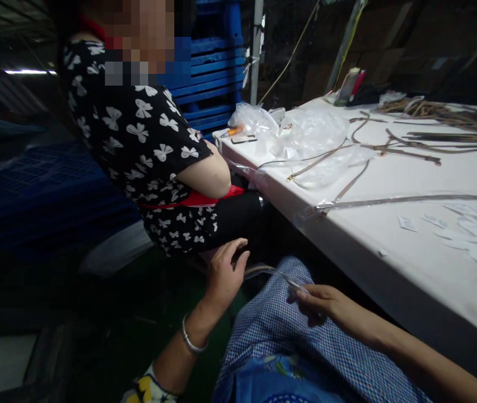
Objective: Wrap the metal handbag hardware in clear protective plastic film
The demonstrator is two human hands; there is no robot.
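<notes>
My right hand (319, 302) pinches one end of a thin tan strap in a clear plastic sleeve (261, 270), just above my lap. From there the sleeved strap runs left toward my left hand (224, 274). The left hand has its thumb and fingers apart, with a gap between them, and the strap's far end is hidden near it. A blue checked apron (272, 313) covers my lap below both hands.
To my right stands a white-covered table (389, 240) with brown straps (419, 151), clear plastic bags (314, 131) and small white labels (473, 229). Close ahead on the left sits a co-worker (138, 140), before stacked blue pallets (209, 73).
</notes>
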